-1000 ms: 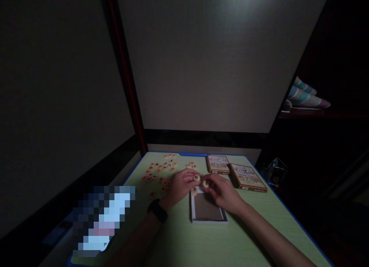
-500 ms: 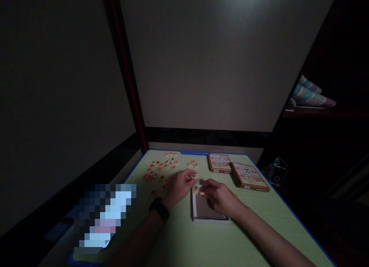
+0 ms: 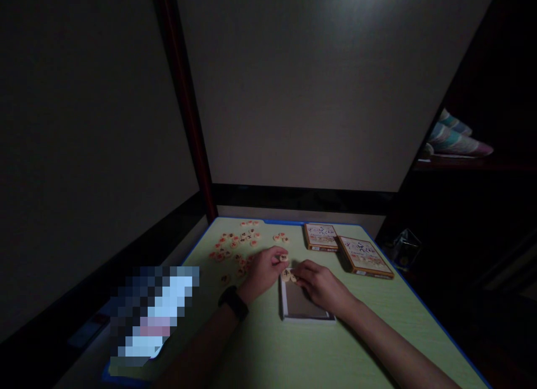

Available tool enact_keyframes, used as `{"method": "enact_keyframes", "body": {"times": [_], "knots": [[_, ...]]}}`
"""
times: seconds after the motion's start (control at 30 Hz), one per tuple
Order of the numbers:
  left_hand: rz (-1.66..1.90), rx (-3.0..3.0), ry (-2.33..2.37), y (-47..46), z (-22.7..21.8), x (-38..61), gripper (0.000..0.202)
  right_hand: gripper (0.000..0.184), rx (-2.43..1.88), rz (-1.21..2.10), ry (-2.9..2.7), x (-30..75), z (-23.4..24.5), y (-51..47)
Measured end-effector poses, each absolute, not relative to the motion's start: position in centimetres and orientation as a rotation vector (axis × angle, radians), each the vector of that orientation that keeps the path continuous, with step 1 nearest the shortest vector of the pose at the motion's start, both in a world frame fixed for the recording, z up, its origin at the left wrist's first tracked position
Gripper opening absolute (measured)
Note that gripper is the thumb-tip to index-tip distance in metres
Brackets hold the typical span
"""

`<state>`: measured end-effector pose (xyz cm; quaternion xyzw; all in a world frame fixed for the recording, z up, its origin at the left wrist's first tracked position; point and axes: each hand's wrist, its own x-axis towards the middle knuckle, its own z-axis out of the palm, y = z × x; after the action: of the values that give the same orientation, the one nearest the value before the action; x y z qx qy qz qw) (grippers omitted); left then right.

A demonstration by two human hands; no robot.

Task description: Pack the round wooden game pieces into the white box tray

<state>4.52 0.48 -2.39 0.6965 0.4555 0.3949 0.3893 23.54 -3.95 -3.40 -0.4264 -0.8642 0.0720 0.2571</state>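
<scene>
the left hand [image 3: 265,272] pinches a round piece [image 3: 283,257] in its fingertips, wrist slightly bent. the right hand [image 3: 321,284], fingers curled downward, touches a second piece [image 3: 293,277], whether gripping i cannot tell, at the far left corner of a shallow box [image 3: 308,304]. both forearms slant inward over the green table [image 3: 377,333].

Right hand [image 3: 325,287] lower than a second ago, its fingertips down at the far end of the shallow open box [image 3: 308,302]. Its xiangqi piece [image 3: 293,277], earlier held above the box, now sits just beside another black-marked piece [image 3: 286,275] there; edge-on half a second back, its face shows again. Gap to the left hand [image 3: 262,274] wider than at first. Head view swung slightly left, the scene sliding rightward.
</scene>
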Motion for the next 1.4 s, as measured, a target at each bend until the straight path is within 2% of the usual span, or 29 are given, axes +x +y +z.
{"method": "enact_keyframes", "body": {"times": [0.27,0.57,0.8,0.93,1.07,1.23,1.4], "knots": [[0.99,1.777,1.189,0.3,-2.0,4.6,0.025,0.031,-1.205,0.22,-2.332,23.5,-3.0,-4.1],[1.024,1.821,1.261,0.4,-1.9,4.6,0.024,0.016,-1.265,0.132,-2.333,23.2,-2.9,-4.1],[1.036,1.805,1.091,0.1,-2.1,4.9,0.037,0.033,-1.142,0.017,-2.217,23.6,-2.4,-4.2],[0.934,1.752,0.932,-0.3,-2.0,5.1,0.046,0.032,-0.988,-0.134,-2.249,23.9,-2.5,-4.0],[0.879,1.824,0.927,-0.5,-1.5,4.8,0.045,0.028,-1.001,-0.275,-2.286,24.3,-2.6,-3.9],[0.843,2.262,1.162,-0.9,-1.2,4.3,0.043,0.023,-1.304,-0.204,-2.324,24.1,-2.7,-4.0],[0.692,2.405,1.229,-0.8,-2.0,4.5,0.027,0.025,-1.393,-0.17,-2.397,23.2,-2.5,-4.5]]}}
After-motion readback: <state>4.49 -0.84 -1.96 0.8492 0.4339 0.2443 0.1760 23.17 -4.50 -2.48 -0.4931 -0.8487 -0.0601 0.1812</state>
